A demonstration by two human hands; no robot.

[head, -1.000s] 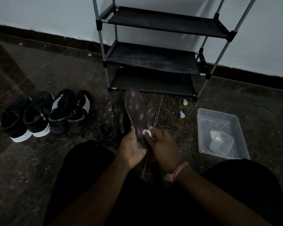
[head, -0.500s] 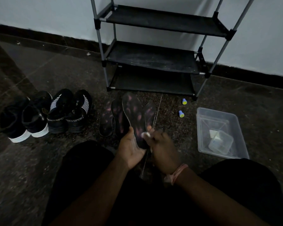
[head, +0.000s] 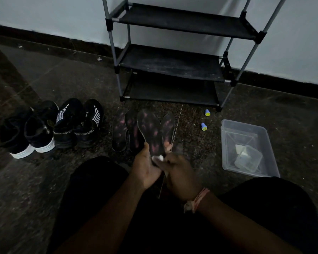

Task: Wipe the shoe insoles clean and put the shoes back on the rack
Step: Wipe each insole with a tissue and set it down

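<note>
**Op A:** From my station I read the left hand closed around the heel end of the raised insole, toe tipped away from the body. The right hand pinches a small white wipe against the insole, just above the left grip.

**Op B:** I see that. Where is everything else?

**Op A:** Three more insoles lie on the floor just beyond the grip, overlapping. Four shoes stand well off to the left of it, and the shoe rack sits farther ahead. A clear tub rests right of the right hand.

**Op B:** What worries me is the hold. The insole is thin and flexible; pressing hard near the heel could fold it or pull it out of the left grip.

**Op A:** Agreed. I also think it could drop onto the floor insoles, and in this dim light I couldn't tell wiped ones from unwiped.
</note>
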